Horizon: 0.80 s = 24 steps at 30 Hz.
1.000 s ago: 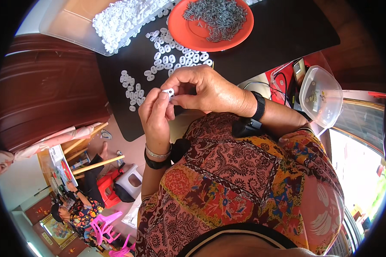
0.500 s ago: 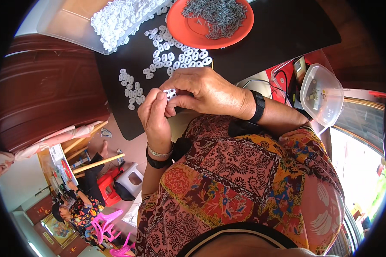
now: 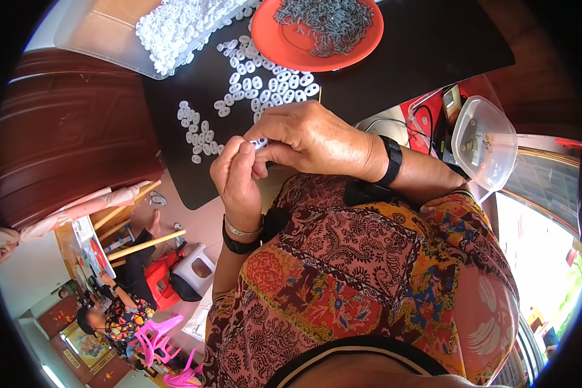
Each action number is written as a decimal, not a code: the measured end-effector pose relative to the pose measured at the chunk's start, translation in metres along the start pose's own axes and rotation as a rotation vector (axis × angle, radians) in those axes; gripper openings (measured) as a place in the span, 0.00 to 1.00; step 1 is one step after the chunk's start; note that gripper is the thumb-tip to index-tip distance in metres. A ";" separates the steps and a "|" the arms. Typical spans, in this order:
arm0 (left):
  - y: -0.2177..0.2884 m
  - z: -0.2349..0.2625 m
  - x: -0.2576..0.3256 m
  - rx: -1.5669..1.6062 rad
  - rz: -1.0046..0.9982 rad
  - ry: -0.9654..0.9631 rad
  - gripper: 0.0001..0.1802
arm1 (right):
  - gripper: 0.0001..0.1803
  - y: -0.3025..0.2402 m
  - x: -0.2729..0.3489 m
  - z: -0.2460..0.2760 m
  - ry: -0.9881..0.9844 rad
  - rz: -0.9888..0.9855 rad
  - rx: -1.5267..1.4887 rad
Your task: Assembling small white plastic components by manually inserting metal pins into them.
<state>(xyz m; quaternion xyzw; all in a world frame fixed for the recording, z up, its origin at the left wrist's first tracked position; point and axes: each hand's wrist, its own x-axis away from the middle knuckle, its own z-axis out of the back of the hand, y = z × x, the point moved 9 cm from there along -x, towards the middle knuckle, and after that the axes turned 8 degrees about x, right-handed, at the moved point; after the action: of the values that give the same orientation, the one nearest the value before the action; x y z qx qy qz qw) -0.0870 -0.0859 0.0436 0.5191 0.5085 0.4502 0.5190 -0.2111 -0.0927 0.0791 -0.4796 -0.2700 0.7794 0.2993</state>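
Hands meet over near edge of black mat: left hand and right hand both pinch one small white plastic piece btwn fingertips, just above lap. Loose white pieces lie scattered on mat beyond. Orange plate w/ grey metal bits sits further back, clear tray of more white pieces at left.

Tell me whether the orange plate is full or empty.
Partly full. The orange plate holds a heap of small grey pieces over its middle and far side, while its near rim shows bare orange.
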 end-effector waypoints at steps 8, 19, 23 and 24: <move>0.000 -0.001 0.000 0.047 -0.027 0.075 0.16 | 0.09 0.000 -0.002 -0.006 -0.038 -0.017 0.097; 0.004 0.011 0.002 0.129 -0.038 -0.008 0.16 | 0.07 -0.015 -0.024 -0.010 -0.258 0.001 0.146; 0.004 0.024 0.006 0.090 -0.040 0.003 0.13 | 0.10 -0.028 -0.047 0.002 -0.312 0.147 0.353; 0.004 0.028 0.007 0.087 -0.031 0.015 0.13 | 0.10 -0.032 -0.056 0.005 -0.330 0.202 0.407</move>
<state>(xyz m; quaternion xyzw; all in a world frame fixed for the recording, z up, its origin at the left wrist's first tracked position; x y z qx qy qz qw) -0.0588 -0.0809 0.0454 0.5298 0.5393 0.4236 0.4990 -0.1891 -0.1122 0.1361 -0.3008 -0.1038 0.9111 0.2619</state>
